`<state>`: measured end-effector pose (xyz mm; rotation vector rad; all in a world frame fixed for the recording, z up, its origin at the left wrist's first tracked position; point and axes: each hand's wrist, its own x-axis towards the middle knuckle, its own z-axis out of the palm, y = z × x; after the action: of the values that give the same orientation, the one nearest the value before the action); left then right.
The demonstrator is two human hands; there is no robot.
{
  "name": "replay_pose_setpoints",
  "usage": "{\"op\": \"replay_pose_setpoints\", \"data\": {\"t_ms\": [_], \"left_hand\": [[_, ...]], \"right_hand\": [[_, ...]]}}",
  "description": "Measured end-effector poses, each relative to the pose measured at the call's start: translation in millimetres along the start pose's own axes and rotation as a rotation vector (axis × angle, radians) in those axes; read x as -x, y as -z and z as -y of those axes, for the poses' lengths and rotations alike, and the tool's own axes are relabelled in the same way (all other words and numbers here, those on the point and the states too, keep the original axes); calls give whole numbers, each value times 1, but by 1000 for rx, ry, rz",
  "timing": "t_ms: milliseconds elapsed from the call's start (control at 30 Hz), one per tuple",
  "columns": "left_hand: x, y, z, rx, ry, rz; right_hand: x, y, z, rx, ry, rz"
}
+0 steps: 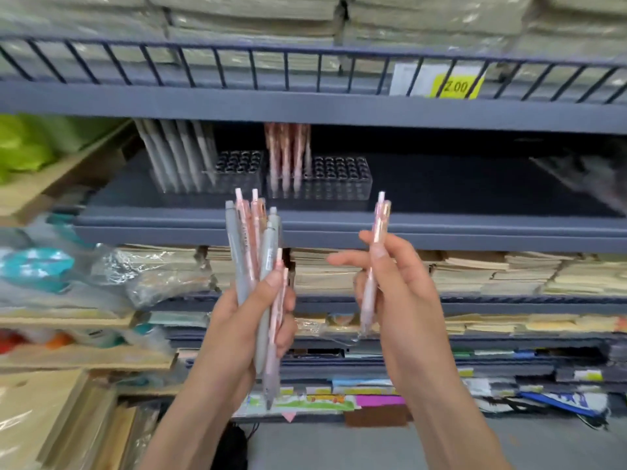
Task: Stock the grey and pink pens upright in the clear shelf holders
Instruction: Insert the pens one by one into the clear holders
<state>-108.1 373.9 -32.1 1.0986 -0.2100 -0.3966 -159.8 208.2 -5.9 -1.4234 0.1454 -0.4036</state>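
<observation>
Pink pen (373,266) pinched in your right hand (400,283), left hand (251,320) gripping the bundle (254,249); next, the pink holder (325,179) (half empty).

One text can be read: "2.00" in dark figures on a yellow price tag (456,86), which sits on a white label (412,79) behind the wire rail (237,67) of the upper shelf, far right. Dark print runs along a grey pen (269,252) in the left hand's bundle, too blurred to read
</observation>
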Motion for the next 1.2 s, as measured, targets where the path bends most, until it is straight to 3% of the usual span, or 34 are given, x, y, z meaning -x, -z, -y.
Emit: {"op": "replay_pose_setpoints", "data": {"t_ms": [400, 600, 767, 867, 1033, 1200], "left_hand": [[-80, 34, -8, -39, 38, 12], [-98, 40, -6, -43, 36, -17], [-107, 44, -7, -23, 46, -11], [-113, 44, -7, -21, 21, -31], [-115, 49, -7, -12, -8, -45], [-112, 56, -8, -13, -20, -53]], "right_hand": [[-143, -8, 1, -88, 131, -347], [-192, -29, -11, -131, 251, -331], [-220, -33, -16, 447, 250, -357], [-236, -37, -13, 556, 250, -291], [-244, -42, -9, 1038, 267, -132], [-241, -50, -2, 1221, 277, -83]]}}
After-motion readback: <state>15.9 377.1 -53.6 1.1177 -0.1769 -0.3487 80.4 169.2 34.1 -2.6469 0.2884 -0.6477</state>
